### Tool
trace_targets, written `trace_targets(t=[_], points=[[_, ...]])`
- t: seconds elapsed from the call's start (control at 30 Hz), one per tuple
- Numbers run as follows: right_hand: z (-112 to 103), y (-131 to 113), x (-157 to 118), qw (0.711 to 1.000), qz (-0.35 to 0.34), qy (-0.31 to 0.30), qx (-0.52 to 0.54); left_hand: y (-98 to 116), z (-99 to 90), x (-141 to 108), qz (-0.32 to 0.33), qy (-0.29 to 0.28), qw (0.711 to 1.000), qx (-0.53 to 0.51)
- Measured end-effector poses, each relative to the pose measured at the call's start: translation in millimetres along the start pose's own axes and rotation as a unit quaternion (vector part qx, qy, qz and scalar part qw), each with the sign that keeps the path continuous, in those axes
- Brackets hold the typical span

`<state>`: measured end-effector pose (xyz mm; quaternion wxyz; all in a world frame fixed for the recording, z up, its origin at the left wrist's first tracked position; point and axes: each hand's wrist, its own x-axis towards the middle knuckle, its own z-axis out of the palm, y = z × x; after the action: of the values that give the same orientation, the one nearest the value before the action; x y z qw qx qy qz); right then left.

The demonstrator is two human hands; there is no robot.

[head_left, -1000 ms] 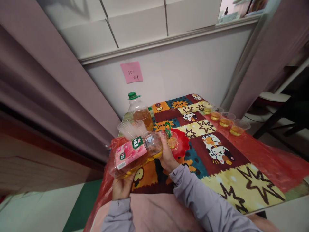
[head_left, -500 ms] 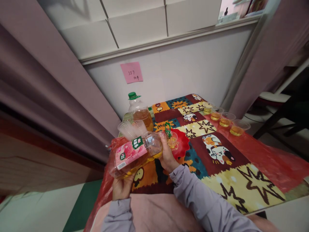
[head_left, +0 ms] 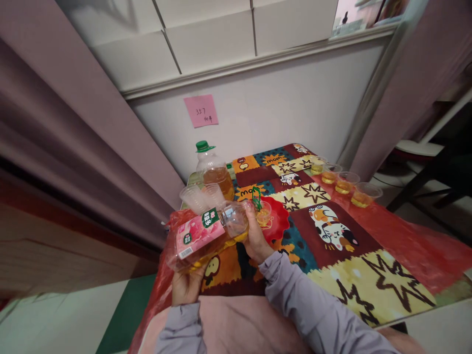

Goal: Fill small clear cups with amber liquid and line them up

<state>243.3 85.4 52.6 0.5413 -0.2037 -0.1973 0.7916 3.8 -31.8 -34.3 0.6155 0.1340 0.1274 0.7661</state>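
The right hand (head_left: 255, 238) is wrapped closed around the neck of a large clear plastic bottle (head_left: 230, 221) with a pink paper-like label; the left hand (head_left: 187, 284) is half curled beneath its base, bearing it from below, some fingers hidden. The bottle is tipped nearly flat, its neck end at the left edge of a red, scalloped, shallow dish (head_left: 280, 227) and its base further left and nearer the person. Its walls are rounded and glossy, with amber liquid pooled along the underside; its mouth is hidden by the right hand.

In the dish stands a small clear plastic cup (head_left: 264, 217) holding yellow liquid, with a bent green strip (head_left: 257, 196) at its rim. Left of the dish are ribbed, translucent stacked cups (head_left: 195, 197); beyond them, a clear, round-shouldered jug (head_left: 218, 179) of amber liquid under a brimmed green cap (head_left: 203, 146). Smooth, cartoon-patterned placemats (head_left: 295, 216) spread around the dish. Well to its right, four flared clear cups (head_left: 344, 184) of yellow liquid stand in a row beside crinkled, translucent red plastic sheeting (head_left: 416, 250).
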Motion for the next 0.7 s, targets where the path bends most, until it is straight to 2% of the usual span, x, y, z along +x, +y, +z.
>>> trace_targets(t=[0.2, 0.53, 0.7], points=[[-0.4, 1.1, 0.8, 1.0, -0.006, -0.008, 0.016, 1.2, -2.1, 1.0, -0.02, -0.018, 1.0, 0.008], [-1.6, 0.2, 0.8, 1.0, 0.011, 0.0, 0.004, -0.8, 4.9, 0.5, -0.001, 0.015, 1.0, -0.002], [0.4, -0.5, -0.3, 1.0, -0.007, -0.017, 0.004, -0.4, 5.2, 0.3, 0.0, 0.012, 1.0, 0.001]])
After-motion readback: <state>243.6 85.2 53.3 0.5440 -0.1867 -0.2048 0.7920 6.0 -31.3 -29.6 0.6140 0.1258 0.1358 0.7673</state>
